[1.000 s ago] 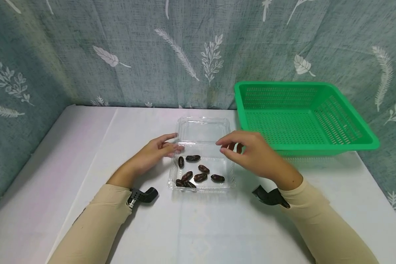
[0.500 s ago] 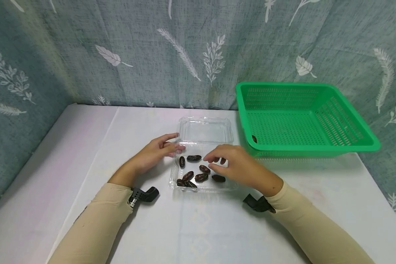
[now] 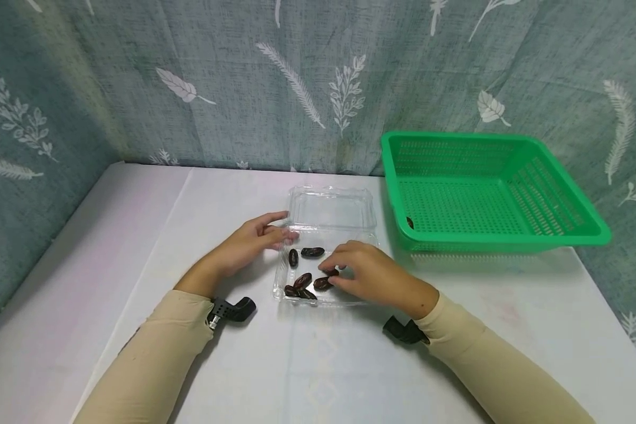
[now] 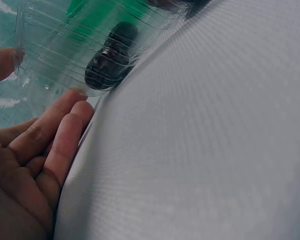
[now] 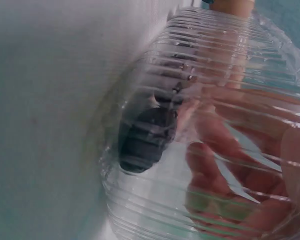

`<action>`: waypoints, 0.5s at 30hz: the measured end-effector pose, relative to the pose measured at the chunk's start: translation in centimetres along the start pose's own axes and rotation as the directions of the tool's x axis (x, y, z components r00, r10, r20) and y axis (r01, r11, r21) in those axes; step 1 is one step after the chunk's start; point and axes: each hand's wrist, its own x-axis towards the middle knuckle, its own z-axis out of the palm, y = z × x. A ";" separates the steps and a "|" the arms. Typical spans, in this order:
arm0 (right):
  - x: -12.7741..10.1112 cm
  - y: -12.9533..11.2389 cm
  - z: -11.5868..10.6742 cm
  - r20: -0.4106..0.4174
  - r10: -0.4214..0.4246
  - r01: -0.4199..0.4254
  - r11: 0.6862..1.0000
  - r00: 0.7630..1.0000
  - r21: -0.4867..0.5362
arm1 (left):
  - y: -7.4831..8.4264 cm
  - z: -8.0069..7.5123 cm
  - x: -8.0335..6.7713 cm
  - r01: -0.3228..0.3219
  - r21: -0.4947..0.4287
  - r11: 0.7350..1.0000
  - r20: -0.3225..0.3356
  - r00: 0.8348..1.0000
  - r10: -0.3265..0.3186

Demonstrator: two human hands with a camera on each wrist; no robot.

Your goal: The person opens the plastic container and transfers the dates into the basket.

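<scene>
A clear plastic clamshell box [image 3: 278, 284] lies with its lid [image 3: 331, 207] folded back. Several dark brown dates [image 3: 312, 252] lie in its base, with a few bunched at the near left corner. My left hand [image 3: 246, 242] holds the box's left side, thumb over the rim and fingertips against the outer wall [image 4: 72, 95]. Inside the base, the thumb and fingertips of my right hand [image 3: 368, 272] pinch a date [image 3: 331, 272] they partly cover. Another date [image 5: 147, 140] shows through the plastic in the right wrist view; my right hand hides it from the head view.
A green perforated basket [image 3: 509, 239] stands at the back right, with one date [image 3: 410, 222] in its near left corner. A white cloth [image 3: 191, 365] covers the table. Behind it hangs a grey-green leaf-patterned curtain [image 3: 217, 118].
My right hand has moved left and down from beside the basket to the dates in the box. A date has come into view in the basket. My left hand stays put.
</scene>
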 end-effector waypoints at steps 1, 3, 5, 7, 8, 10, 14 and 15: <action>0.0 0.0 0.0 0.006 0.006 -0.006 1.000 1.000 -0.001 | 0.0 0.0 0.0 0.001 -0.004 1.000 -0.002 1.000 -0.001; 0.0 0.1 0.1 0.024 0.015 -0.015 1.000 1.000 -0.009 | 0.1 0.0 0.0 -0.002 -0.009 1.000 -0.003 1.000 0.002; 0.0 0.0 0.1 0.050 0.027 -0.026 0.999 0.998 -0.024 | 0.1 0.0 0.0 -0.005 -0.008 1.000 -0.001 1.000 0.005; 0.0 -0.1 0.1 0.081 0.038 -0.035 0.999 0.996 -0.042 | 0.1 0.0 -0.1 -0.009 -0.005 1.000 0.005 1.000 0.009; 0.0 -0.1 0.1 0.096 0.042 -0.038 0.998 0.995 -0.048 | 0.0 0.0 -0.1 -0.010 -0.004 1.000 0.009 1.000 0.011; 0.0 -0.2 0.2 0.118 0.056 -0.048 0.997 0.991 -0.063 | -0.1 0.0 -0.2 -0.011 -0.001 1.000 0.011 1.000 0.011; 0.1 -0.4 0.3 0.146 0.077 -0.063 0.993 0.986 -0.100 | -0.2 0.1 -0.2 -0.009 -0.006 1.000 0.006 1.000 0.009; 0.1 -0.4 0.3 0.152 0.080 -0.064 0.992 0.985 -0.111 | -0.2 0.1 -0.1 -0.008 -0.008 1.000 0.003 1.000 0.008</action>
